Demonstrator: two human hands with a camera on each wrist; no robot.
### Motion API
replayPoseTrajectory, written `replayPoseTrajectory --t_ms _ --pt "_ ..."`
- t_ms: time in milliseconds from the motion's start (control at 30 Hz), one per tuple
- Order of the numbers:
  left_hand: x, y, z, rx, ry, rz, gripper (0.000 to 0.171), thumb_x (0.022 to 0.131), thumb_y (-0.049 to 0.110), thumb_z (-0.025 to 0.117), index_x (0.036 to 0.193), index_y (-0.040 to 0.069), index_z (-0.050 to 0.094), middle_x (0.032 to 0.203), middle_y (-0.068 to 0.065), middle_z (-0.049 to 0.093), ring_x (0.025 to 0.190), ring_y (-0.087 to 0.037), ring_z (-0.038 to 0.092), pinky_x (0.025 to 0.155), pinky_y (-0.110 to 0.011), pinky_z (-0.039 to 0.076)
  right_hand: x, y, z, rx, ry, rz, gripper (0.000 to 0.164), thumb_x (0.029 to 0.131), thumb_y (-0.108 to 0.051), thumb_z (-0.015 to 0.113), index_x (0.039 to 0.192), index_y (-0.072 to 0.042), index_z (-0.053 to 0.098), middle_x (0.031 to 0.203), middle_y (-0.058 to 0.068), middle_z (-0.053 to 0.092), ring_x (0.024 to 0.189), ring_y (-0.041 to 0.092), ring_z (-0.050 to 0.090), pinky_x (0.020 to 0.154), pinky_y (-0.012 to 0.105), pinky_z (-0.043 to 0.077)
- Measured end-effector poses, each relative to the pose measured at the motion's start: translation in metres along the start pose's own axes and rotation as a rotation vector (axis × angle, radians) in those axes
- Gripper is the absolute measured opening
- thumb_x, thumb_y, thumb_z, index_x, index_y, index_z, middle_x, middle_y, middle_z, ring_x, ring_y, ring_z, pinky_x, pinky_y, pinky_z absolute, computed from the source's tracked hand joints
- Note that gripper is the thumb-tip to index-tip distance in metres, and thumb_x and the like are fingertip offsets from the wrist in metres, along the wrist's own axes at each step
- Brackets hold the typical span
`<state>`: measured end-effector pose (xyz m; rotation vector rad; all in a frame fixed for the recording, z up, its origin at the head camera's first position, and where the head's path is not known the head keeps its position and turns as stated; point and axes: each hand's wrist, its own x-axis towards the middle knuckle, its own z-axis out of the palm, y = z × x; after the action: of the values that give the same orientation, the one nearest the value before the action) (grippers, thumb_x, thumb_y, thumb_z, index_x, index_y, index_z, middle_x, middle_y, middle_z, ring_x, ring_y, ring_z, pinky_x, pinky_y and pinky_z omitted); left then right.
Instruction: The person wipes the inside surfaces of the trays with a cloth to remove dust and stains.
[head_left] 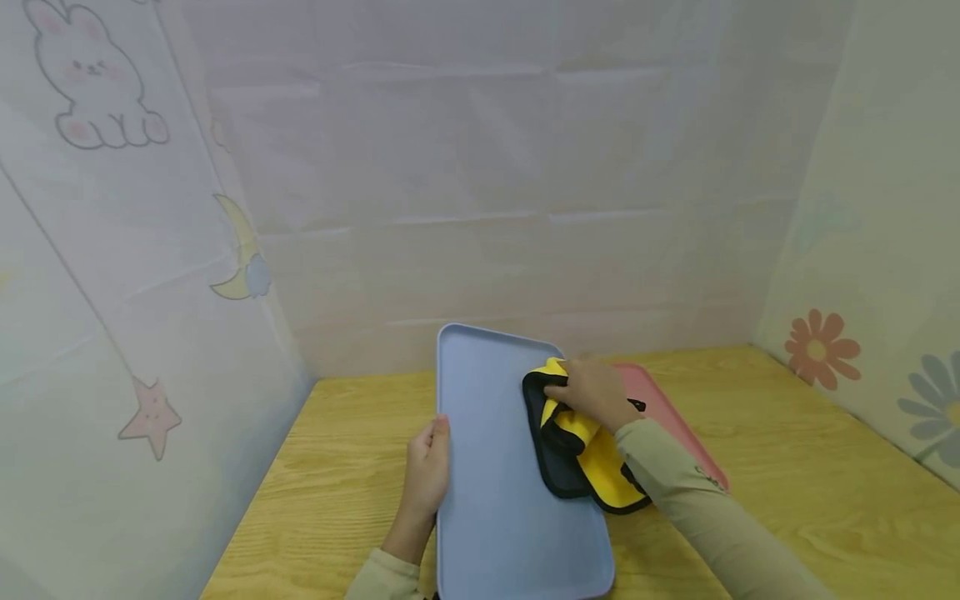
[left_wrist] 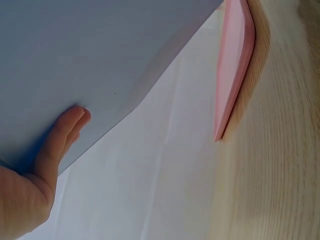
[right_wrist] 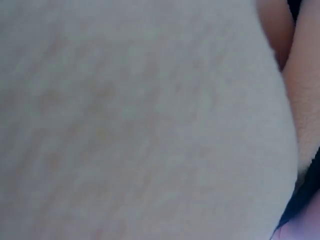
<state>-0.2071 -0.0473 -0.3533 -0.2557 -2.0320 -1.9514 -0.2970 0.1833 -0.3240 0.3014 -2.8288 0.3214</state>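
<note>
A light blue rectangular tray (head_left: 491, 467) is held tilted up off the table, its inner face turned toward me. My left hand (head_left: 427, 467) grips its left edge, thumb on the front rim; in the left wrist view that hand's fingers (left_wrist: 62, 132) lie against the tray's underside (left_wrist: 100, 55). My right hand (head_left: 596, 390) grips a bunched yellow and black cleaning cloth (head_left: 611, 475) against the tray's right part. Part of the cloth hangs past the tray's right edge. Pale sleeve fabric (right_wrist: 140, 120) fills most of the right wrist view and hides that hand's fingertips.
A pink tray (head_left: 675, 421) lies on the wood-grain table (head_left: 360, 450) behind and right of the blue one, partly covered by the right arm and cloth. White printed sheets (head_left: 480, 167) hang along the back and both sides.
</note>
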Motion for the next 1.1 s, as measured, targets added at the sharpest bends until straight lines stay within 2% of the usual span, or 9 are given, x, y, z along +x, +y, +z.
replayPoseTrajectory --t_ms 200,300,533,667,800,867,967,1033,1100 --pt "-0.001 0.001 -0.006 -0.021 -0.004 -0.022 0.037 0.098 0.017 0.034 0.063 0.007 0.039 0.054 0.001 0.030 0.047 -0.008 0.031 0.045 -0.022 0.030 -0.002 -0.009 0.007 0.052 0.013 -0.054 0.057 0.078 -0.044 0.059 0.118 -0.005 0.057 0.059 0.004 0.044 0.039 0.010 0.024 0.037 0.022 0.022" --pt "-0.001 0.003 -0.008 -0.031 -0.014 -0.017 0.037 0.099 0.018 0.034 0.064 0.007 0.039 0.054 0.001 0.030 0.047 -0.008 0.030 0.045 -0.021 0.030 -0.003 -0.020 0.007 0.088 0.036 -0.078 0.055 0.077 -0.043 0.059 0.118 -0.006 0.058 0.058 0.001 0.041 0.039 0.010 0.025 0.037 0.021 0.022" --pt "-0.001 0.006 -0.009 -0.058 -0.009 0.003 0.038 0.098 0.018 0.035 0.067 -0.001 0.045 0.054 0.000 0.034 0.047 -0.008 0.034 0.045 -0.021 0.031 -0.006 -0.059 -0.002 0.069 0.083 -0.134 0.051 0.077 -0.043 0.063 0.115 -0.010 0.061 0.068 0.003 0.039 0.044 0.013 0.033 0.039 0.021 0.026" --pt "-0.002 0.005 -0.010 -0.066 0.001 0.019 0.038 0.098 0.018 0.035 0.064 0.002 0.042 0.053 0.000 0.035 0.046 -0.008 0.035 0.044 -0.022 0.032 -0.008 -0.083 -0.006 0.064 0.100 -0.170 0.054 0.075 -0.043 0.066 0.118 -0.011 0.059 0.069 0.003 0.038 0.048 0.015 0.035 0.042 0.023 0.029" --pt "-0.003 0.004 -0.012 -0.027 0.023 0.016 0.039 0.098 0.019 0.036 0.061 0.006 0.037 0.053 0.001 0.031 0.046 -0.008 0.032 0.045 -0.022 0.029 -0.011 -0.105 -0.008 0.063 0.115 -0.207 0.055 0.074 -0.043 0.068 0.118 -0.011 0.059 0.070 0.003 0.038 0.047 0.015 0.035 0.042 0.023 0.029" --pt "-0.003 0.004 -0.014 -0.023 0.023 0.007 0.039 0.098 0.021 0.036 0.066 0.001 0.046 0.056 0.001 0.032 0.051 -0.009 0.035 0.049 -0.021 0.031 -0.013 -0.114 -0.009 0.045 0.128 -0.225 0.055 0.073 -0.044 0.068 0.117 -0.012 0.060 0.071 0.003 0.039 0.047 0.015 0.034 0.041 0.022 0.030" --pt "-0.003 0.003 -0.017 -0.040 -0.008 0.000 0.040 0.098 0.025 0.034 0.085 -0.005 0.058 0.064 -0.001 0.041 0.062 -0.011 0.045 0.058 -0.021 0.038 -0.015 -0.125 -0.010 0.020 0.164 -0.269 0.055 0.072 -0.046 0.069 0.115 -0.012 0.061 0.072 0.004 0.040 0.046 0.014 0.034 0.040 0.022 0.030" --pt "-0.004 0.002 -0.020 -0.052 -0.036 0.002 0.042 0.099 0.027 0.033 0.099 -0.006 0.058 0.072 -0.004 0.049 0.071 -0.013 0.049 0.064 -0.023 0.041 -0.017 -0.132 -0.011 0.007 0.189 -0.299 0.055 0.072 -0.046 0.069 0.114 -0.011 0.062 0.071 0.004 0.040 0.046 0.013 0.034 0.039 0.021 0.031" --pt "-0.004 0.002 -0.021 -0.059 -0.059 0.004 0.044 0.099 0.028 0.031 0.105 -0.006 0.057 0.079 -0.007 0.053 0.076 -0.014 0.052 0.066 -0.024 0.043 -0.018 -0.137 -0.012 0.011 0.207 -0.322 0.054 0.071 -0.044 0.070 0.113 -0.010 0.063 0.071 0.004 0.041 0.046 0.012 0.035 0.039 0.022 0.032"
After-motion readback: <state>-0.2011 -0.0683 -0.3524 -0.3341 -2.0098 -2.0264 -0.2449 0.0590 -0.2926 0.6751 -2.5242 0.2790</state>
